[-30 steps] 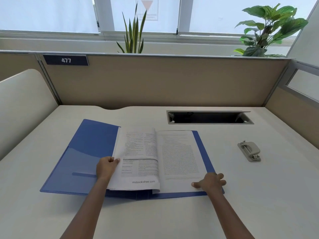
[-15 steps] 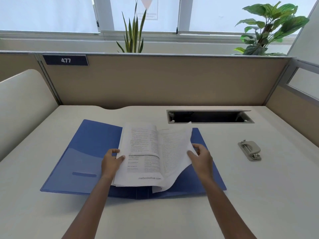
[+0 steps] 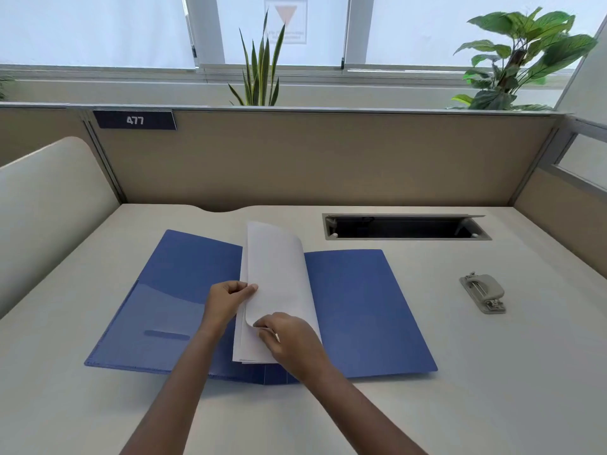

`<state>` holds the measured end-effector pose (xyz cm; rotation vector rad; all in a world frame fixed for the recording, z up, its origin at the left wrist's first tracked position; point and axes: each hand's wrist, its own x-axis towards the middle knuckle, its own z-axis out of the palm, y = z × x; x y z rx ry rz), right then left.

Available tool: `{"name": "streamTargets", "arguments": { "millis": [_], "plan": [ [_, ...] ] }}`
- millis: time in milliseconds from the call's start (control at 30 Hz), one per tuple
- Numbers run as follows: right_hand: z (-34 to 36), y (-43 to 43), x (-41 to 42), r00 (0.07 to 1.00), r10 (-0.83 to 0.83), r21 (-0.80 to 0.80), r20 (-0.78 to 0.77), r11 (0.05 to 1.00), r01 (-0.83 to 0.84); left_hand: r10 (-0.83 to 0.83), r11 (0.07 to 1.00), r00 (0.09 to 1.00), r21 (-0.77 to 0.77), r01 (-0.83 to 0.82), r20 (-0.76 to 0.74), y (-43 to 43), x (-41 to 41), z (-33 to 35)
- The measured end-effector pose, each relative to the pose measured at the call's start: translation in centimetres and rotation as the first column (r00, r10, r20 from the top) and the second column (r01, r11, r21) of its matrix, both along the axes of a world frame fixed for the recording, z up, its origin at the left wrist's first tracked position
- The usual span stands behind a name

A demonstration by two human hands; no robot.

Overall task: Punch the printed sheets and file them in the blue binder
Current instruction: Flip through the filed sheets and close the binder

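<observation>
Blue binder open flat on worktop, both covers spread, clear pocket on L cover. Sheets stacked over spine, blank side up, top pages arched toward L. Grey hole punch on R, well apart from binder.

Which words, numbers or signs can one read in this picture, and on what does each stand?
"477": white digits on the dark plate on the partition.
The window sign with a triangle: text too blurred to read.
The sheets: no readable print.
</observation>
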<state>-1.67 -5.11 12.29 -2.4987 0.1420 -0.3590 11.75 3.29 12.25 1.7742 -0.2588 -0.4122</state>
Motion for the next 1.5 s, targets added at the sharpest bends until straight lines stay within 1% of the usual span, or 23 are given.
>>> {"name": "streamTargets", "arguments": {
  "millis": [67, 167, 200, 267, 300, 367, 433, 533, 600, 867, 1033, 1133, 1200, 1233, 1267, 1300, 1333, 1400, 1500],
  "plan": [
    [0.0, -0.8, -0.5, 0.999, -0.036, 0.072, -0.007, 0.997, 0.037, 0.000, 0.999, 0.999, 0.036, -0.001, 0.033, -0.1, 0.3, -0.5],
    [-0.4, -3.1, -1.2, 0.980, -0.193, 0.155, -0.046, 0.968, 0.198, 0.081, 0.996, 0.996, 0.028, -0.082, 0.029, 0.0, 0.9, -0.9],
    [-0.7, -4.2, -1.4, 0.966, -0.249, 0.131, -0.075, 0.957, 0.257, 0.099, 0.994, 0.994, 0.035, -0.100, 0.036, 0.1, 1.2, -1.0],
    [-1.8, -6.4, -1.9, 0.918, -0.336, -0.025, -0.211, 0.941, 0.338, 0.112, 0.991, 0.991, 0.072, -0.117, 0.067, 0.4, 1.7, -1.1],
    [-2.3, -7.5, -2.2, 0.878, -0.374, -0.113, -0.299, 0.927, 0.357, 0.118, 0.987, 0.989, 0.099, -0.126, 0.087, 0.5, 1.9, -1.1],
    [-3.2, -9.3, -2.8, 0.786, -0.441, -0.219, -0.433, 0.897, 0.383, 0.137, 0.975, 0.983, 0.157, -0.156, 0.123, 0.7, 2.4, -1.2],
    [-4.1, -10.7, -3.4, 0.712, -0.485, -0.260, -0.508, 0.874, 0.410, 0.156, 0.958, 0.976, 0.217, -0.186, 0.151, 0.9, 2.8, -1.3],
    [-4.9, -12.0, -4.1, 0.642, -0.493, -0.233, -0.588, 0.862, 0.449, 0.177, 0.934, 0.968, 0.280, -0.222, 0.178, 1.2, 3.2, -1.7],
    [-5.0, -12.2, -4.3, 0.628, -0.486, -0.223, -0.608, 0.863, 0.453, 0.182, 0.922, 0.966, 0.309, -0.233, 0.186, 1.4, 3.3, -2.1],
    [-5.0, -12.5, -4.2, 0.622, -0.488, -0.194, -0.612, 0.855, 0.481, 0.168, 0.893, 0.968, 0.387, -0.229, 0.184, 1.6, 3.3, -2.8],
    [-5.6, -12.5, -4.1, 0.613, -0.502, -0.210, -0.610, 0.849, 0.485, 0.252, 0.879, 0.958, 0.381, -0.286, 0.138, 3.3, 3.7, -3.4],
    [-5.3, -12.5, -3.8, 0.604, -0.499, -0.221, -0.622, 0.851, 0.476, 0.292, 0.855, 0.938, 0.388, -0.344, 0.187, 5.0, 4.1, -3.1],
    [-5.6, -12.9, -3.7, 0.609, -0.490, -0.178, -0.623, 0.848, 0.500, 0.320, 0.808, 0.904, 0.416, -0.416, 0.283, 5.8, 4.1, -2.5],
    [-6.1, -13.1, -3.7, 0.620, -0.489, -0.083, -0.614, 0.821, 0.565, 0.321, 0.774, 0.884, 0.445, -0.451, 0.339, 6.0, 4.1, -2.1],
    [-6.1, -13.1, -3.9, 0.649, -0.480, 0.055, -0.590, 0.778, 0.625, 0.307, 0.738, 0.868, 0.478, -0.477, 0.391, 6.1, 4.1, -1.8],
    [-6.2, -13.1, -4.2, 0.685, -0.481, 0.260, -0.546, 0.680, 0.685, 0.278, 0.702, 0.854, 0.514, -0.493, 0.439, 6.2, 4.2, -1.5],
    [-6.5, -13.4, -4.3, 0.702, -0.519, 0.412, -0.488, 0.572, 0.709, 0.241, 0.664, 0.842, 0.551, -0.506, 0.482, 6.3, 4.3, -1.3],
    [-5.3, -14.2, -4.8, 0.688, -0.586, 0.533, -0.429, 0.450, 0.716, 0.182, 0.592, 0.823, 0.609, -0.529, 0.538, 6.6, 4.8, -1.2],
    [-3.7, -15.7, -5.6, 0.648, -0.651, 0.611, -0.395, 0.340, 0.715, 0.157, 0.520, 0.843, 0.683, -0.514, 0.514, 7.1, 5.1, -1.2]
  ]
}}
